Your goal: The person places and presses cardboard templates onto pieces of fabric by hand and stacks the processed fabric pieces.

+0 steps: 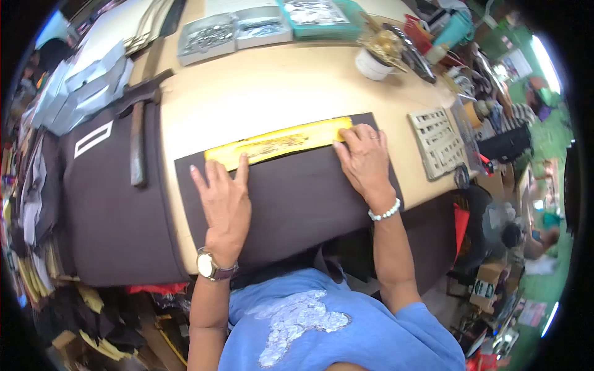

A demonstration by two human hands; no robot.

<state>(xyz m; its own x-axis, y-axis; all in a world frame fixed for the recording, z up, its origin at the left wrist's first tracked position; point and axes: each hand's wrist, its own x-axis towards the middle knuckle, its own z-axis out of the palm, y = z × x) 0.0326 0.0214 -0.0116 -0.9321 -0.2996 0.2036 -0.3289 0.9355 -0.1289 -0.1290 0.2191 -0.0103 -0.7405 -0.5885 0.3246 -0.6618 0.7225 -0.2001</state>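
Observation:
A yellow strip [278, 146] with a worn, brownish middle lies along the far edge of a dark fabric-like sheet [303, 198]. My left hand [226, 201] rests with fingers spread, its fingertips touching the near edge of the strip's left part and the sheet. At the strip's right end, my right hand [366, 159] has bent fingers on top and the thumb by the near edge, gripping it against the sheet. What lies under my right fingers is hidden.
A hammer [138, 142] and a white rectangular frame [93, 140] lie on dark material at left. Boxes of small metal parts [208, 38], a white cup [372, 65], a cream slotted tray [438, 142] and scissors [461, 175] surround the pale tabletop [247, 80].

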